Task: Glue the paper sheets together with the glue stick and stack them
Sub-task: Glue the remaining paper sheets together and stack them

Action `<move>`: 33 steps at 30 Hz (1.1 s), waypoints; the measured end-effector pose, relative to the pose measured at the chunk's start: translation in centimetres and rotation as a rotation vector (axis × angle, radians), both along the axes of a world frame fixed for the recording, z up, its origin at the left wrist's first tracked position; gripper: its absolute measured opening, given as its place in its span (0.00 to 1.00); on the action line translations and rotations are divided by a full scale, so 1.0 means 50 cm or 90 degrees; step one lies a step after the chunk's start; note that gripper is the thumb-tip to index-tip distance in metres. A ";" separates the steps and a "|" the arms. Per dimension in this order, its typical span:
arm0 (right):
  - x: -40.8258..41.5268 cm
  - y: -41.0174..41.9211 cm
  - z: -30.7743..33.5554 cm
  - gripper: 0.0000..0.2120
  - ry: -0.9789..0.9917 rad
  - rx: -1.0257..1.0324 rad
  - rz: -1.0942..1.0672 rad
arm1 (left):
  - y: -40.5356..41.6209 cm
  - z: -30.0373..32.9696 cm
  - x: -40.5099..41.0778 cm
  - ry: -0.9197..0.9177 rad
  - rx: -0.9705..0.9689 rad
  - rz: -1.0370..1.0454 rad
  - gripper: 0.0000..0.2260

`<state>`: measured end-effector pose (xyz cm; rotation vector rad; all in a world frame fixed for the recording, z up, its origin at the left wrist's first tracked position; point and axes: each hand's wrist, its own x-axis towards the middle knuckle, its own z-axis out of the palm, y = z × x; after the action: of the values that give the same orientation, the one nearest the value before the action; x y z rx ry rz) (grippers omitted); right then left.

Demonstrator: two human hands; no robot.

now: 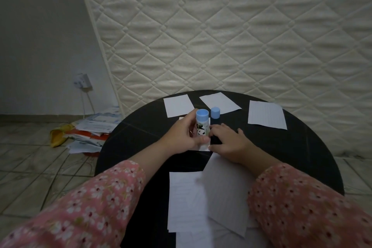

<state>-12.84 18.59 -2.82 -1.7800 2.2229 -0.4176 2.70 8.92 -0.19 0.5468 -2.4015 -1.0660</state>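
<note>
Upright, glue stick (202, 125) gripped by left hand (184, 137), cap (215, 112) just beside

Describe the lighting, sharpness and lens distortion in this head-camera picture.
Head view: dim, flat light with dark corners; the round black table loses detail, while the white paper sheets stand out. The floral pink sleeves at the bottom look soft. The wide-angle lens bends the quilted white mattress edge and floor tiles.

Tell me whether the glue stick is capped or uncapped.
Uncapped. The left hand holds the glue stick upright with its top open; the blue cap stands apart on the table.
</note>
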 end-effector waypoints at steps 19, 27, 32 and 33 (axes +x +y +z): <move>0.006 -0.002 0.002 0.23 0.007 0.023 -0.022 | -0.054 0.007 0.064 -0.038 0.063 0.063 0.29; 0.007 0.000 0.003 0.22 0.000 0.013 -0.022 | -0.071 0.004 0.090 -0.033 0.055 0.112 0.28; 0.009 0.004 0.004 0.23 -0.007 0.015 -0.023 | -0.080 0.004 0.100 -0.009 0.088 0.131 0.27; 0.009 0.004 0.005 0.23 -0.009 0.015 -0.022 | -0.080 0.007 0.102 0.039 0.137 0.153 0.26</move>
<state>-12.41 18.80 -2.58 -1.7245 2.2419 -0.4071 7.81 4.92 0.18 0.8396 -2.1160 -1.2205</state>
